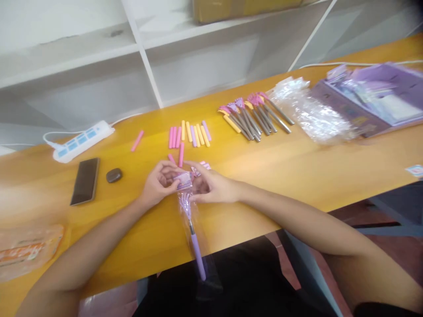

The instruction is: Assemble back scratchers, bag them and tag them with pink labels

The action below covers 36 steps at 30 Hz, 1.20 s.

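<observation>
My left hand [160, 181] and my right hand [211, 186] meet over the yellow table [297, 167], both pinching the top of a clear plastic sleeve [193, 220]. Inside the sleeve is a purple-handled telescopic scratcher [197, 246] that points toward me over the table edge. A small printed card [183, 179] sits at the sleeve's top between my fingers. Just beyond my hands lie several pink, yellow and purple grip sleeves [190, 133].
A row of metal scratchers [254, 116] with pink heads lies further right, then crumpled clear bags [310, 112] and a purple box [373, 99]. On the left are a phone [85, 180], a dark small case [114, 175], a power strip [81, 141] and a plastic packet [28, 251].
</observation>
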### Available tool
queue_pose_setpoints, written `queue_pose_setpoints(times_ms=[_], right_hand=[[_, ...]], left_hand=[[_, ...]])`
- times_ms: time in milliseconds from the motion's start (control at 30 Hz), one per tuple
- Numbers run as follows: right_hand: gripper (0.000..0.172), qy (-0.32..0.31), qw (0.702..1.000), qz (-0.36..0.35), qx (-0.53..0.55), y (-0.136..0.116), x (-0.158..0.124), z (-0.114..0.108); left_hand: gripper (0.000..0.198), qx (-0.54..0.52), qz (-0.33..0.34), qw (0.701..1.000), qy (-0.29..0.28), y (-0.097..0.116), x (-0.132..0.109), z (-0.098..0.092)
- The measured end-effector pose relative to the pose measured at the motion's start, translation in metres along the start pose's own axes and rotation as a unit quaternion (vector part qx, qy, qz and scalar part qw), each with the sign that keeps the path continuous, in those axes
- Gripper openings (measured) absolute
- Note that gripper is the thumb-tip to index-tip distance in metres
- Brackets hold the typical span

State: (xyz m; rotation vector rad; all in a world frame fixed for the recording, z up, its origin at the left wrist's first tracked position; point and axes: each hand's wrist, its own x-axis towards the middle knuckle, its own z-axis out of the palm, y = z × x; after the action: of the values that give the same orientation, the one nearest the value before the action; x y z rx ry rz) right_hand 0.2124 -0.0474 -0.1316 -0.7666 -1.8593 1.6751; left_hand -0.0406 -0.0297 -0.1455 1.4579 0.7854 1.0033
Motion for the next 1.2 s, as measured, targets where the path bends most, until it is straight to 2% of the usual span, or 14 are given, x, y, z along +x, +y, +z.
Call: queue_pose_setpoints(times_ms=[67,133,200,333,400,500,600,733,867,1000,1067,1100,1200], right_hand=[[0.126,-0.027,0.996,0.046,0.072,-0.004,0.001,0.004],[0.131,-0.058,0.987,0.081,0.123,-0.005,0.003,0.007],[0.119,-0.082,0.98,0.101,0.148,-0.005,0.004,0.008],[0.063,-0.094,0.98,0.094,0.15,-0.001,0.008,0.003],[0.049,-0.093,0.982,0.069,0.149,0.0,0.008,-0.003],[0.04,-0.073,0.986,0.026,0.149,-0.004,0.008,-0.012],[0.039,-0.042,0.985,0.029,0.164,-0.009,0.008,-0.02],[0.04,0.045,0.98,0.006,0.192,-0.024,0.007,-0.037],[0.037,0.148,0.978,-0.055,0.139,-0.059,-0.013,-0.083],[0.037,0.283,0.949,-0.123,0.057,-0.109,-0.062,-0.154],[0.03,0.376,0.914,-0.149,0.01,-0.135,-0.092,-0.194],[0.024,0.431,0.888,-0.161,-0.023,-0.147,-0.106,-0.214],[0.014,0.598,0.774,-0.147,-0.149,-0.174,-0.148,-0.28]], left_hand=[[0.04,0.0,0.005,0.999,0.036,0.001,0.002,-0.001],[0.041,0.0,0.011,0.998,0.06,0.002,0.004,-0.002],[0.042,0.002,0.015,0.997,0.072,0.003,0.006,-0.003],[0.041,-0.023,0.0,0.996,0.09,0.0,0.007,-0.008],[0.037,-0.075,-0.013,0.992,0.101,-0.002,0.008,-0.011],[0.031,-0.13,-0.025,0.986,0.099,-0.003,0.011,-0.014],[0.027,-0.132,-0.03,0.988,0.074,-0.001,0.011,-0.014],[0.022,-0.114,-0.033,0.992,0.037,0.003,0.01,-0.013],[0.021,-0.098,-0.028,0.995,0.021,0.006,0.011,-0.011],[0.019,-0.085,-0.027,0.996,0.002,0.004,0.011,-0.013],[0.019,-0.084,-0.023,0.996,-0.009,0.001,0.011,-0.015],[0.019,-0.084,-0.021,0.996,-0.014,-0.001,0.01,-0.017],[0.019,-0.08,-0.021,0.996,-0.026,-0.006,0.009,-0.02]])
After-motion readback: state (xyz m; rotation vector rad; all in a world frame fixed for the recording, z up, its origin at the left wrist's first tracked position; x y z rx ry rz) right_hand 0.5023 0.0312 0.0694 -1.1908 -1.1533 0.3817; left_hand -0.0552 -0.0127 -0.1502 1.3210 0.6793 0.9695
